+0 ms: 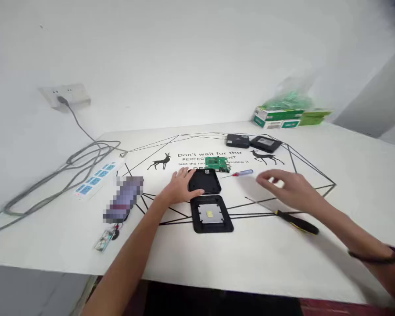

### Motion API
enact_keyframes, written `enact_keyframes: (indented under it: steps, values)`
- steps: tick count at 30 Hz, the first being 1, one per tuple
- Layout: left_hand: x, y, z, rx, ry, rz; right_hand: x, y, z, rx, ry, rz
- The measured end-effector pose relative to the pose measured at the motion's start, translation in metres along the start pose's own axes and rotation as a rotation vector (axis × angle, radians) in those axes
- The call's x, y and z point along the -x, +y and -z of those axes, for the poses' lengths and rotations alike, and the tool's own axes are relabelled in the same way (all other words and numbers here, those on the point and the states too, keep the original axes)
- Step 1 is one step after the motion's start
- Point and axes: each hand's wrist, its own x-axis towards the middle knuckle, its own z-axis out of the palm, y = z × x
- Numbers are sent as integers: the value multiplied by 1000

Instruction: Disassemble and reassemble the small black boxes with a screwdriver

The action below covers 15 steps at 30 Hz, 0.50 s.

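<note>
My left hand (181, 188) spans the left side of a black plastic case half (204, 181), thumb at its near edge and fingers at its far corner. Directly in front of that piece lies another black case half (212, 214), inner side up, with a silver plate and a yellow pad in it. My right hand (283, 186) hovers over the table with thumb and fingertips close together; anything between them is too small to make out. Below it rests a black-and-yellow screwdriver (296, 221). A smaller clear-handled screwdriver (243, 173) lies left of its fingertips. Behind the case half sits a green circuit board (217, 163).
Two black cases (238, 141) lie farther back. Green-and-white boxes (278, 118) with a plastic bag stand by the wall. On the left are a power strip (95, 180), a coiled grey cable (69, 164), a blurred purple item (124, 199) and a small keychain-like item (103, 240).
</note>
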Motion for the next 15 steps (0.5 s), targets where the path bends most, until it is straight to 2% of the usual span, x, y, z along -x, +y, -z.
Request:
enact_keyframes:
  steps: [3,4,6,9,15]
  values:
    - [-1,-3,-4,-12,8,-17,-79,-7,-17,100,-151,30]
    - [-2,-4,-5,-10,9,-23,-101,-9,-23,168,-230,24]
    - [-3,-5,-6,6,8,-40,-135,-10,-35,205,-296,33]
    - [-4,-5,-5,41,17,-57,-162,-6,-46,235,-382,78]
    - [-3,-3,3,91,23,-69,-180,9,-42,237,-549,108]
